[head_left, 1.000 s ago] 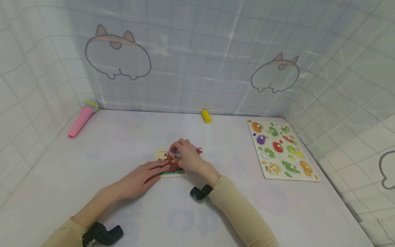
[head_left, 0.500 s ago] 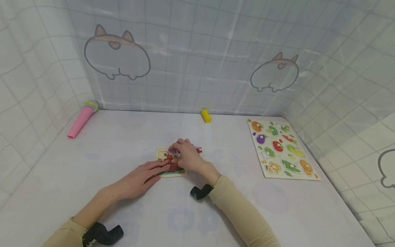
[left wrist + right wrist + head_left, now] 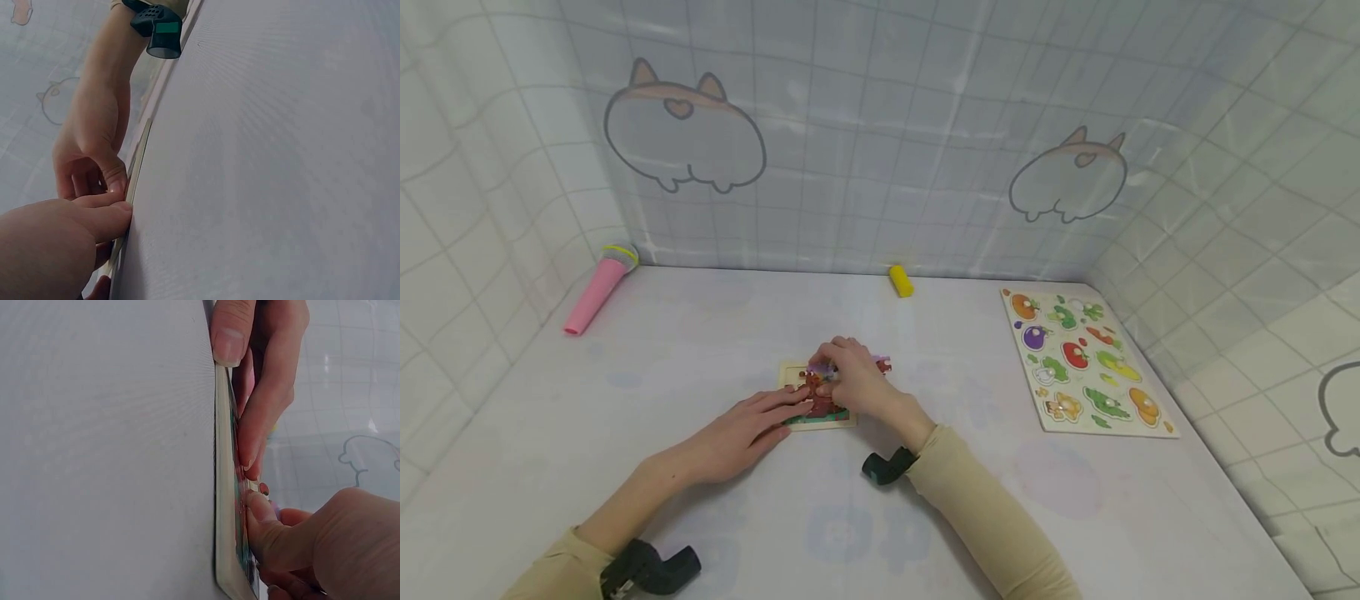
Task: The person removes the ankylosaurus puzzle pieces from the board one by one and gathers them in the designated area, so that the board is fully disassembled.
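Note:
A small wooden jigsaw board point(image 3: 820, 427) with a pale frame and a red-brown picture lies on the white table. My left hand point(image 3: 741, 435) rests on its left side, fingers fairly straight; in the right wrist view the left thumb point(image 3: 230, 347) presses the board's edge. Over the upper right part my right hand point(image 3: 855, 382) is bent, pinching a purple-edged puzzle piece point(image 3: 814, 369) between thumb and fingers. Most of that piece is hidden by the hand. Just beyond the right hand shows another purple and red piece point(image 3: 883, 365), partly covered.
At the right stands a vegetable peg puzzle board point(image 3: 1090, 367), lying flat. A pink toy microphone point(image 3: 598, 296) lies at the far left. Near the back edge is a yellow cylinder point(image 3: 901, 282). Patterned curtain walls point(image 3: 850, 167) enclose the back and sides.
Almost nothing differs. The fingers of my right hand have shifted very slightly over the board; my left hand keeps its place.

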`<state>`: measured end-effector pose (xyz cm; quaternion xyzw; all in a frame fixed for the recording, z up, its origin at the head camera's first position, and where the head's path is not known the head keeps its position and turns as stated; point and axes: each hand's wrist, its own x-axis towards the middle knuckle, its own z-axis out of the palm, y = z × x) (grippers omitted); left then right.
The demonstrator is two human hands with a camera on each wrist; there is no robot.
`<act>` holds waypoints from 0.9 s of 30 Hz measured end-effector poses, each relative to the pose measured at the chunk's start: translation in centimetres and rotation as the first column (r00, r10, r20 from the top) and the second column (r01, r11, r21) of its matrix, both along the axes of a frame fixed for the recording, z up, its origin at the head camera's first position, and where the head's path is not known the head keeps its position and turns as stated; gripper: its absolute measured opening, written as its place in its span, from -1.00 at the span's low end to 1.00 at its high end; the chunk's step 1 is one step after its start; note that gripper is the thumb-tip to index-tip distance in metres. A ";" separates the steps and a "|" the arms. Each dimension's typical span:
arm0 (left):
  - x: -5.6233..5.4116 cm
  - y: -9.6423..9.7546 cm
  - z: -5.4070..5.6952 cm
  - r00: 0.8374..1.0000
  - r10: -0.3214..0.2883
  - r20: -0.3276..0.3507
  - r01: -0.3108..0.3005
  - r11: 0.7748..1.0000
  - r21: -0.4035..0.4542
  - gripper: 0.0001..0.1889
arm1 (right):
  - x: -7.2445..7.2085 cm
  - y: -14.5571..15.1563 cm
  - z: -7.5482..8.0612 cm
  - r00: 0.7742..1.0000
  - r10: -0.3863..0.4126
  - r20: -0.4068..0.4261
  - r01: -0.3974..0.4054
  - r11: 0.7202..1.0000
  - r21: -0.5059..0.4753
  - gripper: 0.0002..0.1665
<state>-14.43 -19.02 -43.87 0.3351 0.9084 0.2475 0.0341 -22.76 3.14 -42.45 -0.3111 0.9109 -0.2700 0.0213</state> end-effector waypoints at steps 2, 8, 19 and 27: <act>0.0 0.0 0.0 1.000 0.001 0.005 -0.001 1.000 -0.003 -0.53 | 0.0 0.0 0.0 1.000 0.004 0.024 -0.003 1.000 -0.013 -0.59; 0.0 -0.1 0.1 1.000 0.000 0.017 0.000 1.000 -0.009 -0.53 | -0.1 0.0 -0.2 0.999 0.015 0.040 -0.014 0.999 -0.039 -0.59; 0.0 0.0 0.1 1.000 -0.008 -0.004 0.008 1.000 0.001 -0.53 | -0.3 0.1 -0.3 0.997 0.005 0.075 -0.001 0.998 -0.058 -0.57; -0.1 0.0 0.0 1.000 -0.003 0.006 0.003 1.000 0.004 -0.52 | -0.3 0.2 -0.3 0.996 0.023 0.087 -0.016 0.997 -0.073 -0.58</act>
